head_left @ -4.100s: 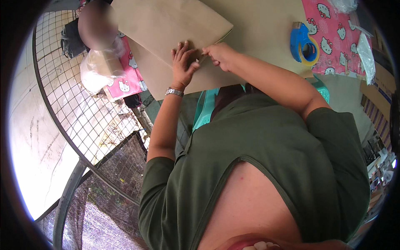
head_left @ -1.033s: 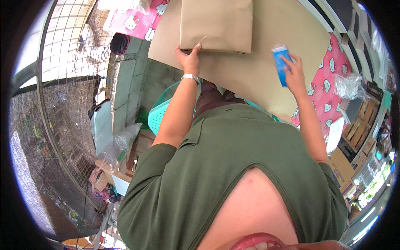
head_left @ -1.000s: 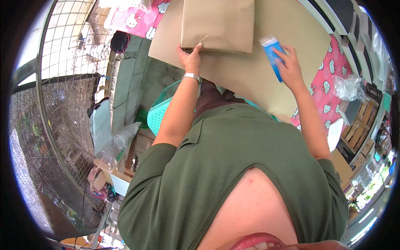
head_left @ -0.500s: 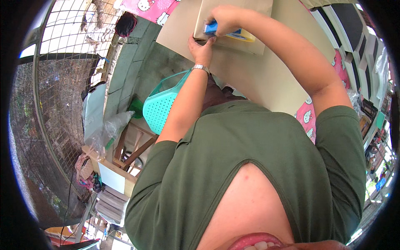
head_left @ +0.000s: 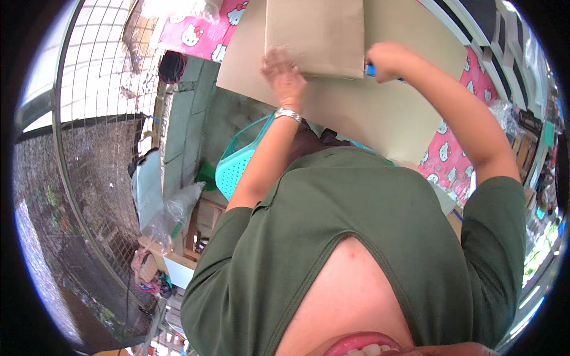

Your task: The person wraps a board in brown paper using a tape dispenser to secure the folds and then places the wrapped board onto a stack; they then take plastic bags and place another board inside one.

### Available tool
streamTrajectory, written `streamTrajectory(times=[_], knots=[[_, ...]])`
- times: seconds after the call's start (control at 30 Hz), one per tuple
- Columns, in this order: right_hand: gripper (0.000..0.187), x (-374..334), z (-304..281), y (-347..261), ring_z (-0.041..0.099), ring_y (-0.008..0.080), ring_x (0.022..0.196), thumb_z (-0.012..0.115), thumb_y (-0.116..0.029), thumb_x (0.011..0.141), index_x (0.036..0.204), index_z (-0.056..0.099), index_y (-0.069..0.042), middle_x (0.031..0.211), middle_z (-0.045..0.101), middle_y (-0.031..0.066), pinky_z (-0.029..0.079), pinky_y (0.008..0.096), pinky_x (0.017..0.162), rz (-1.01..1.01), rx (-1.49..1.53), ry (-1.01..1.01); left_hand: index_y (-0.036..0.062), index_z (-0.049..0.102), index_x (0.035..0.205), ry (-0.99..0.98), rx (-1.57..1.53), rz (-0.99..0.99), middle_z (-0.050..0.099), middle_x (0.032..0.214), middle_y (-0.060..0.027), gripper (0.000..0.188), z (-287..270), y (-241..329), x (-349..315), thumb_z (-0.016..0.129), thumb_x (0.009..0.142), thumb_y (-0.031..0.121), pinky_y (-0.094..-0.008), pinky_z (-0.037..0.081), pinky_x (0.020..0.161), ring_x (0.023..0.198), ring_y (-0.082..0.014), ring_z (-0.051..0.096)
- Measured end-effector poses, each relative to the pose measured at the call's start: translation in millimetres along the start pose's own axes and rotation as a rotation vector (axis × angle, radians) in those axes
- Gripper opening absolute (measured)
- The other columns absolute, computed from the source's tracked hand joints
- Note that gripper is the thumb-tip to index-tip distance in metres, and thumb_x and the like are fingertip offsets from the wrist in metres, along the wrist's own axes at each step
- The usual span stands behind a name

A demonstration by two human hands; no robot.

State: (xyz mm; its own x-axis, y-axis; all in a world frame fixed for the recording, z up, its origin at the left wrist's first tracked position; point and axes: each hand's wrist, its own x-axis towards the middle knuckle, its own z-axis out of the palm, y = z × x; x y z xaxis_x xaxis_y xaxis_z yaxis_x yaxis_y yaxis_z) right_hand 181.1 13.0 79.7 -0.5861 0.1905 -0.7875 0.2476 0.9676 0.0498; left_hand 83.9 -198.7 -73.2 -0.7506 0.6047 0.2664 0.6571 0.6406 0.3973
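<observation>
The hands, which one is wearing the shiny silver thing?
The left hand, with a silver metal band around its wrist. The right hand, gripping the blue tape dispenser, has a bare wrist.

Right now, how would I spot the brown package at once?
Find the big brown sheet over the pink patterned cover. On it, the package has the left hand over its near-left corner. Unlike the flat sheet, it is a raised, straight-edged block.
</observation>
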Motion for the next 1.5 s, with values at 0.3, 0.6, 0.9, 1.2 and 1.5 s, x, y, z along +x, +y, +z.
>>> streamTrajectory(times=[0.3, 0.6, 0.9, 1.2, 1.5], knots=[[0.033, 26.7, 36.0, 41.5, 0.065, 0.0318, 0.092, 0.062, -0.024, 0.074, 0.102, 0.070, -0.008, 0.108, 0.065, 0.0159, 0.053, 0.0436, 0.080, 0.409, 0.393, 0.066, 0.0104, 0.023, 0.147, -0.514, -0.059, 0.562, 0.020, 0.154, -0.0066, 0.073, 25.0, 84.9, 9.9, 0.036, 0.092, 0.057, -0.0458, 0.007, 0.116, 0.143, -0.0196, 0.016], [0.065, -7.7, 222.3, 56.1, 0.040, 0.0406, 0.124, 0.063, -0.035, 0.080, 0.138, 0.041, -0.013, 0.145, 0.031, 0.0185, 0.040, 0.0526, 0.096, 0.835, 0.372, 0.585, 0.0020, 0.009, 0.148, -0.505, 0.065, 0.017, 0.007, 0.156, -0.0137, 0.084, -10.5, -38.6, 45.1, 0.032, 0.093, 0.060, -0.0497, 0.006, 0.115, 0.145, -0.0270, 0.006], [0.080, 80.6, 104.9, -72.3, 0.044, 0.0390, 0.122, 0.056, -0.041, 0.088, 0.141, 0.020, 0.009, 0.132, 0.042, 0.0283, 0.036, 0.0407, 0.103, 0.557, 1.146, 0.877, -0.0105, 0.050, 0.117, -0.505, -0.161, -0.464, 0.055, 0.115, -0.0306, 0.062, 2.7, -59.6, 58.3, 0.050, 0.092, 0.046, -0.0450, 0.041, 0.092, 0.110, -0.0418, 0.053], [0.070, 43.3, 144.0, 37.5, 0.045, 0.0297, 0.125, 0.055, -0.056, 0.086, 0.132, 0.044, -0.004, 0.129, 0.051, 0.0188, 0.032, 0.0535, 0.101, 0.392, 0.656, 0.815, -0.0088, 0.042, 0.125, -1.104, -1.152, -1.273, 0.056, 0.117, -0.0250, 0.044, -31.7, 106.1, -87.2, 0.037, 0.101, 0.028, -0.0448, 0.046, 0.095, 0.114, -0.0374, 0.053], [0.047, -6.4, 204.6, 3.9, 0.054, 0.0311, 0.109, 0.061, -0.037, 0.088, 0.121, 0.051, -0.006, 0.116, 0.056, 0.0149, 0.044, 0.0428, 0.090, 0.495, 1.700, 1.040, 0.0025, 0.063, 0.110, -0.701, -0.848, -0.278, 0.066, 0.103, -0.0099, 0.034, 17.0, 103.8, 109.5, 0.048, 0.094, 0.028, -0.0327, 0.046, 0.083, 0.092, -0.0192, 0.059]])
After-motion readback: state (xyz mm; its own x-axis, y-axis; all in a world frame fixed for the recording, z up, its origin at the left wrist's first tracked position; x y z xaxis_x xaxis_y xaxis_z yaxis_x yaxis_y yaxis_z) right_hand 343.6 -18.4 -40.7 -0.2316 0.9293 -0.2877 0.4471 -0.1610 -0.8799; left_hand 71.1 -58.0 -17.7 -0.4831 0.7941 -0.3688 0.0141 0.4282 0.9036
